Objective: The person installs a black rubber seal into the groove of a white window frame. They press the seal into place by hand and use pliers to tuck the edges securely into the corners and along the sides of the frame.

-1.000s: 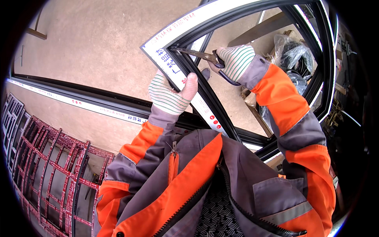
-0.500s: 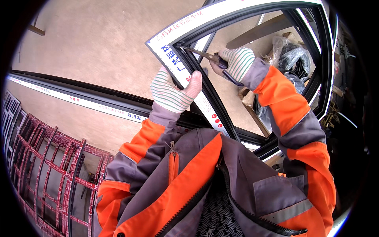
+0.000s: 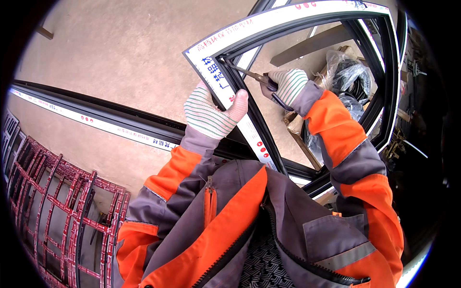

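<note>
My left hand [image 3: 213, 111], in a white glove with green stripes, grips the near-left side of a black window frame [image 3: 261, 126] faced with white printed film. Its thumb lies on top of the film, while the fingers pass under the edge. In my right hand [image 3: 288, 87], gloved the same way, is a pair of dark-handled scissors [image 3: 250, 73], fingers closed round the handles. The narrow metal blades reach into the inner corner of the frame at its far-left end. Whether the tip touches the groove there is hard to make out.
A long black profile with white film [image 3: 101, 117] runs left from beneath my left hand. Red-wrapped lattice frames [image 3: 72, 211] stand at the lower left. Beyond the frame's opening lie clear plastic-wrapped black coils [image 3: 353, 79] and a flat grey-brown bar [image 3: 309, 45].
The view has shifted slightly. The scissors' tip stays at the same inner corner, and my right hand sits a little lower in the picture. My left hand keeps its grip.
</note>
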Action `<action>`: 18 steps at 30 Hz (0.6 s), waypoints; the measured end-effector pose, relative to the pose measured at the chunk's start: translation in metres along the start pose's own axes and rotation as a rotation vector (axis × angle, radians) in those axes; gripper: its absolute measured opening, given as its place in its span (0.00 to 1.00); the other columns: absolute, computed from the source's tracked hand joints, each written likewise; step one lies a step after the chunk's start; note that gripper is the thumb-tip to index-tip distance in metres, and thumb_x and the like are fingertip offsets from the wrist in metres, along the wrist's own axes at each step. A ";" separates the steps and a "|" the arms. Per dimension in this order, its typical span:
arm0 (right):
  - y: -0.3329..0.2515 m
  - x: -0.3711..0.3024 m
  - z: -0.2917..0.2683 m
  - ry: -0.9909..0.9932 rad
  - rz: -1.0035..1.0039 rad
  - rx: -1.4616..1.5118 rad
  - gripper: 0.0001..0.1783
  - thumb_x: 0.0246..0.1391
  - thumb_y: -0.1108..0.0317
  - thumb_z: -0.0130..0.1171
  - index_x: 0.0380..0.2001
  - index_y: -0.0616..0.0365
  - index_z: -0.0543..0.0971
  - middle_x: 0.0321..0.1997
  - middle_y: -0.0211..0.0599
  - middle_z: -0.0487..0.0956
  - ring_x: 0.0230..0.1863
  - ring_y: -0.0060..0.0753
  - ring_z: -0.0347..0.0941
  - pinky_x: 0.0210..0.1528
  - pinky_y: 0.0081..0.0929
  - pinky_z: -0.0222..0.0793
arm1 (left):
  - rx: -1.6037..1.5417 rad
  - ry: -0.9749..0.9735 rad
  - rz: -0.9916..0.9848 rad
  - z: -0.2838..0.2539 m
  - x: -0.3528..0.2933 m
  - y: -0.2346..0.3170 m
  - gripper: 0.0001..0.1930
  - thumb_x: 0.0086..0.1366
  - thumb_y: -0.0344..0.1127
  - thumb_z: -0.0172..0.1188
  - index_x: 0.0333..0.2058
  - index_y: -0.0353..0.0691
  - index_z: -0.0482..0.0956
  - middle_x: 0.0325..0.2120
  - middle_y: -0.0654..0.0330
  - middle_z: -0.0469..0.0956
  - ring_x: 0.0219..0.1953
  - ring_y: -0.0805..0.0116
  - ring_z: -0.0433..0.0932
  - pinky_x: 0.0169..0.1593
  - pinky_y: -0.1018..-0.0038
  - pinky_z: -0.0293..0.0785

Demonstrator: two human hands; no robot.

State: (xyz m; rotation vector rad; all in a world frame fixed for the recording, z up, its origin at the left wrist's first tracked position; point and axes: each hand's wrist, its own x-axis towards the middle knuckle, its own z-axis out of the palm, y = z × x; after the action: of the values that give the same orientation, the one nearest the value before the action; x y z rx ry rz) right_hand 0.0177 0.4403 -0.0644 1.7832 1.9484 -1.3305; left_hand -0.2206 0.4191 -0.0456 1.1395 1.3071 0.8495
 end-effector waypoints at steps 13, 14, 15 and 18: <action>-0.022 -0.022 0.007 0.114 -0.076 0.376 0.10 0.59 0.65 0.64 0.31 0.62 0.83 0.19 0.34 0.77 0.25 0.22 0.76 0.30 0.22 0.71 | -0.096 0.000 -0.015 0.003 0.001 0.005 0.14 0.62 0.31 0.68 0.43 0.33 0.76 0.31 0.63 0.80 0.32 0.79 0.77 0.37 0.79 0.76; -0.018 -0.019 0.011 0.099 -0.051 0.503 0.11 0.59 0.64 0.64 0.30 0.62 0.83 0.18 0.35 0.76 0.24 0.23 0.75 0.29 0.23 0.70 | -0.112 0.005 -0.029 0.005 -0.001 0.004 0.14 0.62 0.31 0.68 0.43 0.33 0.76 0.31 0.63 0.80 0.32 0.79 0.77 0.37 0.79 0.76; -0.012 -0.014 0.015 0.084 -0.025 0.630 0.12 0.59 0.63 0.64 0.30 0.62 0.83 0.18 0.35 0.76 0.23 0.23 0.74 0.28 0.23 0.69 | -0.079 -0.003 -0.011 0.004 -0.001 0.003 0.14 0.62 0.31 0.68 0.43 0.33 0.76 0.31 0.63 0.80 0.32 0.79 0.77 0.37 0.79 0.76; -0.014 -0.008 0.015 0.043 0.008 0.640 0.14 0.59 0.60 0.64 0.28 0.62 0.83 0.17 0.37 0.75 0.20 0.23 0.70 0.26 0.25 0.67 | -0.016 -0.015 0.019 0.003 0.000 -0.001 0.14 0.62 0.31 0.68 0.43 0.33 0.76 0.31 0.63 0.80 0.31 0.79 0.77 0.37 0.79 0.76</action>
State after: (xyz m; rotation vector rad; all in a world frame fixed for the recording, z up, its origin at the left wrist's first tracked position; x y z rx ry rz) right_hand 0.0020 0.4258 -0.0608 2.0717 1.6319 -2.0972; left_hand -0.2179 0.4178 -0.0469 1.1447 1.2766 0.8620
